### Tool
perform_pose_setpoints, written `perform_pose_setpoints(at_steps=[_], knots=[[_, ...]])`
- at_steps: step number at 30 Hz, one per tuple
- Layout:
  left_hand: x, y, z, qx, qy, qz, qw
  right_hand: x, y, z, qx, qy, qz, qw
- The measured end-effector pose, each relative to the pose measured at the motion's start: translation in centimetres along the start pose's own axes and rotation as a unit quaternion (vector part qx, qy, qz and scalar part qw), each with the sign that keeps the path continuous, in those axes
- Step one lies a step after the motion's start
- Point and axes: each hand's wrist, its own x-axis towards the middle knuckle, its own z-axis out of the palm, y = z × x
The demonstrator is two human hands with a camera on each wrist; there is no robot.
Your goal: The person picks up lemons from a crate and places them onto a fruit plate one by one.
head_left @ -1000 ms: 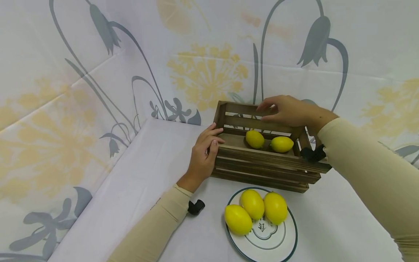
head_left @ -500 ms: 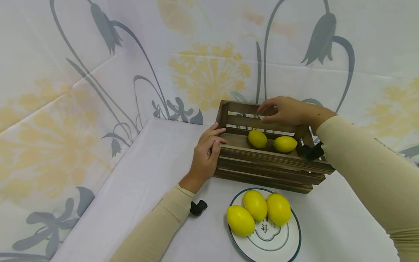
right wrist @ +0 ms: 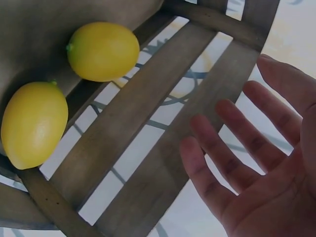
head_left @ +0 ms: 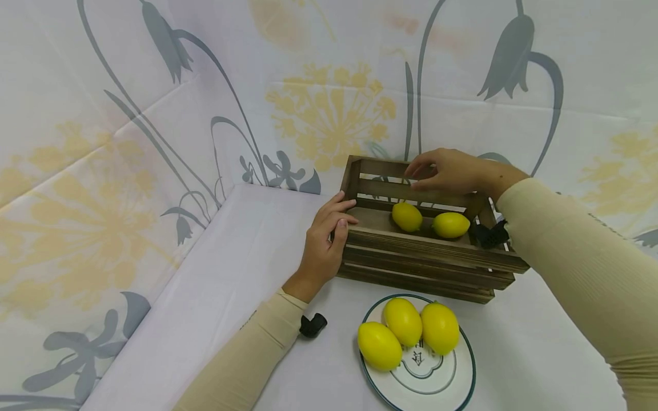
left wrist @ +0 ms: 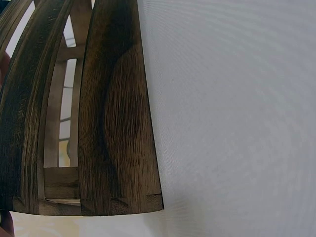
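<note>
A dark brown slatted wooden crate [head_left: 406, 248] stands near the back wall, tilted toward me in the head view. My left hand [head_left: 324, 240] holds its left front corner, fingers over the rim and thumb at the front side. Two yellow lemons, one [head_left: 407, 217] and another [head_left: 450, 225], lie inside on the crate's floor. Over the back of the crate hovers my right hand [head_left: 447, 171], holding nothing. In the right wrist view its fingers [right wrist: 222, 165] are spread and loosely bent beside the slatted back side, apart from both lemons.
In front of the crate, a white plate [head_left: 437, 394] with a dark rim bears three lemons [head_left: 403, 321]. White cloth [head_left: 231, 251] covers the table. Flower-printed fabric [head_left: 329, 57] forms walls behind and to the left.
The head view has shifted slightly, so crate, plate and lemons appear a little further right. Both hands keep their places at the crate.
</note>
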Motion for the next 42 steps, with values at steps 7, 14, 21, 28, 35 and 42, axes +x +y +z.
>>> perform_pose_setpoints(at_steps=[7,14,21,28,35,42], knots=[[-0.1,0.0,0.1,-0.003,-0.002,-0.001,1.0,0.4,0.4,-0.1,-0.005,-0.002,0.015,0.9999],[-0.3,0.3,0.2,-0.001,-0.001,0.0,1.0,0.9,0.6,-0.2,0.005,-0.022,0.024,0.9995],[-0.4,0.5,0.3,0.001,-0.002,0.0,1.0,0.9,0.9,0.3,0.015,-0.07,0.018,0.9973],[-0.3,0.6,0.1,0.004,-0.003,0.004,1.0,0.9,1.2,1.0,0.025,-0.086,0.05,0.9947],[-0.4,0.9,-0.1,0.005,-0.008,0.003,1.0,0.9,1.7,2.2,0.036,-0.12,0.061,0.9902],[-0.3,1.2,-0.1,0.006,-0.008,0.002,0.9999,1.1,2.4,3.1,0.007,-0.142,0.032,0.9894]])
